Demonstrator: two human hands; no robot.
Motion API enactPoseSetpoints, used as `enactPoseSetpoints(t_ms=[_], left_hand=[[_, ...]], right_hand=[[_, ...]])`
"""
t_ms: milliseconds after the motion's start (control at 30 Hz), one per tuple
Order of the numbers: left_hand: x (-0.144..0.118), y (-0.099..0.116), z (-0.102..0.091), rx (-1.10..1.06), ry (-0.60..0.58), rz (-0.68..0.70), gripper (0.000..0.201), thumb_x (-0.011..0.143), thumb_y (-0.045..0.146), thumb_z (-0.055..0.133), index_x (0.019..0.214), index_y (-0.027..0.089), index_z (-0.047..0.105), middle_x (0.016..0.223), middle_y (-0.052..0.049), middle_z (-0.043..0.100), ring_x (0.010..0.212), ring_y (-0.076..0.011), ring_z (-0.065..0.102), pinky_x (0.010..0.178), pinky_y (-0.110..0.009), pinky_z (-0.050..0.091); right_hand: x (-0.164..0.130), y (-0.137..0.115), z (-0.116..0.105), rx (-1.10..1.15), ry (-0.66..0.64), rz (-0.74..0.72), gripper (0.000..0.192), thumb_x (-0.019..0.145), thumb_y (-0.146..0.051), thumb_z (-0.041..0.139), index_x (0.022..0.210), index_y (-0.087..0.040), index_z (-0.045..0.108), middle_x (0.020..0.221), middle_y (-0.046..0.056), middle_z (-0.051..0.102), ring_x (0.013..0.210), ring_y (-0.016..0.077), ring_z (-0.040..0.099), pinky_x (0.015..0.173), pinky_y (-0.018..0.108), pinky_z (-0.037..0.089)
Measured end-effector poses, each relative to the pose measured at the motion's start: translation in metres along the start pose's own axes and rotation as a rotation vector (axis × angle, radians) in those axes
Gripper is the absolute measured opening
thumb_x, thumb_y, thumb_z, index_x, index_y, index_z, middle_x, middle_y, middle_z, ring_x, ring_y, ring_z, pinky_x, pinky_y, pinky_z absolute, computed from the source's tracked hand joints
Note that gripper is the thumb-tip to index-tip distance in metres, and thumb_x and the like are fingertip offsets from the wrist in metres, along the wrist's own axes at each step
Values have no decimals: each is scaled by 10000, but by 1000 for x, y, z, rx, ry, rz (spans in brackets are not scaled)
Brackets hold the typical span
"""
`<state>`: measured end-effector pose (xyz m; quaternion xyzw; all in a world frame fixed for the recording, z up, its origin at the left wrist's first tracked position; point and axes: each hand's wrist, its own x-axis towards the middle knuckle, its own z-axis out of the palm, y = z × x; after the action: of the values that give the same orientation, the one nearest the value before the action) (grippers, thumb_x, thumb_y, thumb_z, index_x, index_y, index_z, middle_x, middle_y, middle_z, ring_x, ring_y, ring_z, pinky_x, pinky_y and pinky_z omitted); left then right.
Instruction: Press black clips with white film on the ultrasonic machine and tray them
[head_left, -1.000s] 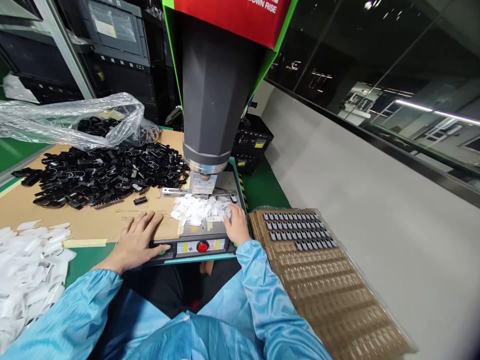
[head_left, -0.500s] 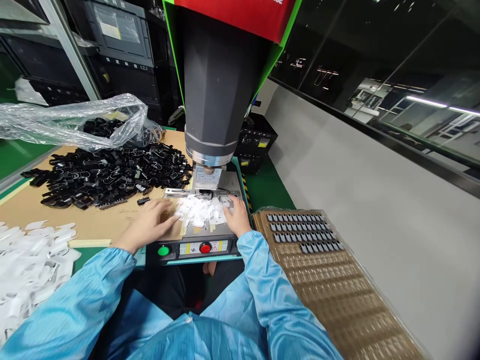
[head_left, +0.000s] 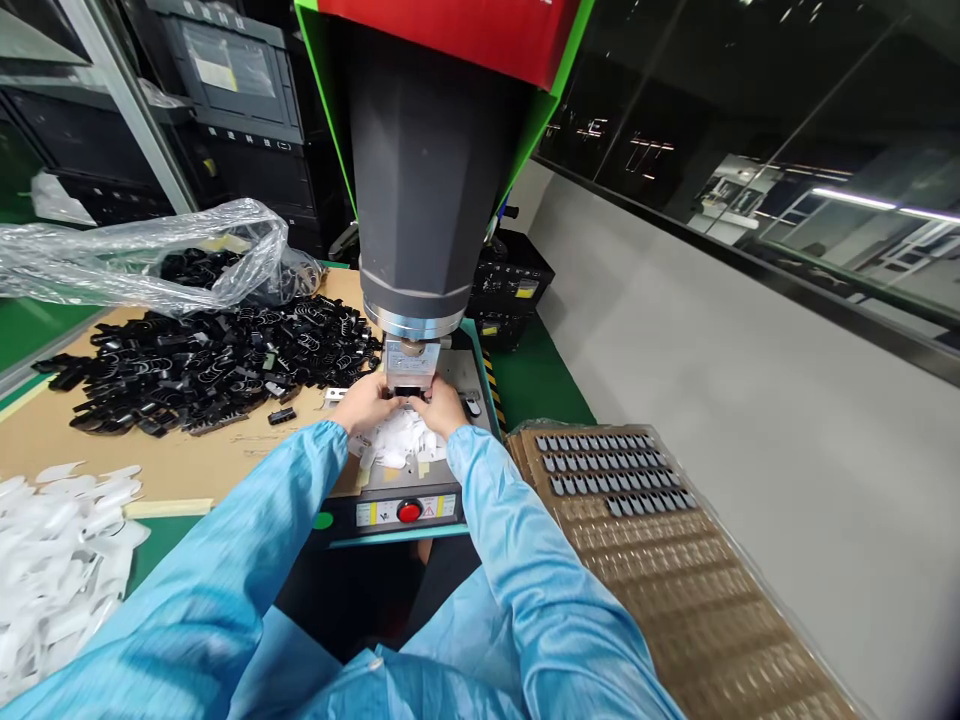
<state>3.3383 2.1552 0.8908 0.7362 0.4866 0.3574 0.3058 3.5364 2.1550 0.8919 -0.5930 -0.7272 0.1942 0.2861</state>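
Under the press head, both hands meet at the fixture, close together. My left hand [head_left: 367, 403] has its fingers closed at the left side of a small black plastic part [head_left: 410, 392]. On the part's right side, my right hand [head_left: 441, 406] is closed in the same way, thumb toward the other thumb. Just above the fingers is the metal horn [head_left: 412, 362] of the machine; whether it touches the part I cannot tell. A heap of thin white plastic pieces [head_left: 401, 442] lies right below the hands on the metal base. Fingertips are partly hidden.
Black plastic parts [head_left: 217, 360] are piled at left, near a clear plastic bag [head_left: 247, 240]. More white pieces [head_left: 60, 560] lie at lower left. A red button [head_left: 409, 512] and green button [head_left: 322, 521] face me. At right stands a brown tray [head_left: 630, 570] with rows of grey parts.
Both hands have moved forward and inward, from either side of the white heap to the black part under the horn. A small grey-white piece now shows right of my right hand.
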Motion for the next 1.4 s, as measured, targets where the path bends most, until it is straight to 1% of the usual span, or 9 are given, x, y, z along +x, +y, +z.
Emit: enactPoseSetpoints(t_ms=[133,233,333,433,533,633,1033,1200,1400], left_hand=[[-4,1,0,-21,66,-99,442,838,540,758,1093,182,806,945,-72,766,831,-228,664,803,-341,526],[-28,9,0,-199,102,-208,565,817,585,802,1163,139,791,857,-67,737,719,-191,612,697,-321,496],[-71,24,4,-523,141,-303,751,750,612,892,1305,130,735,898,-76,744,736,-190,637,685,-319,518],[-121,44,16,-738,196,-303,702,736,559,937,1277,161,732,948,-76,754,834,-201,688,784,-336,574],[-159,64,29,-822,201,-285,590,754,488,947,1218,189,739,1014,-81,768,927,-209,720,891,-357,599],[-180,78,39,-870,168,-272,526,783,449,932,1215,214,745,1125,-96,779,961,-216,733,900,-369,616],[-191,86,42,-899,166,-267,487,797,431,926,1196,216,748,1046,-79,792,890,-194,732,858,-342,615],[-190,84,39,-1018,178,-333,400,802,421,933,1060,210,712,868,-15,730,758,-139,691,740,-264,601],[-189,76,28,-1390,54,-473,389,871,348,871,1194,206,709,1186,-90,765,893,-152,751,771,-249,637]], right_hand=[[1,-3,-7,132,19,50,304,859,-291,762,1147,-202,720,870,26,742,838,232,707,822,343,572],[-16,-1,-11,350,49,98,295,867,-260,711,1149,-182,744,773,-1,721,762,199,697,801,330,588],[-57,-1,-8,665,89,132,368,873,-284,699,1223,-178,731,849,26,765,785,193,730,800,339,622],[-111,-12,-5,891,103,95,419,856,-320,745,1257,-204,699,998,59,797,928,218,777,877,369,651],[-156,-31,-5,965,90,42,377,886,-305,732,1252,-227,682,1151,80,789,1073,230,778,1001,406,641],[-183,-46,-7,943,94,16,352,915,-288,720,1261,-236,681,1237,98,770,1170,239,752,1098,442,607],[-200,-55,-7,911,110,8,369,941,-311,740,1299,-247,682,1291,106,754,1268,263,709,1163,486,570],[-200,-60,-6,974,132,49,372,933,-418,792,1243,-245,680,1242,105,770,1117,255,750,1031,455,634],[-196,-64,-12,1254,82,208,379,954,-387,735,1309,-261,693,1228,83,774,928,204,716,874,396,634]])
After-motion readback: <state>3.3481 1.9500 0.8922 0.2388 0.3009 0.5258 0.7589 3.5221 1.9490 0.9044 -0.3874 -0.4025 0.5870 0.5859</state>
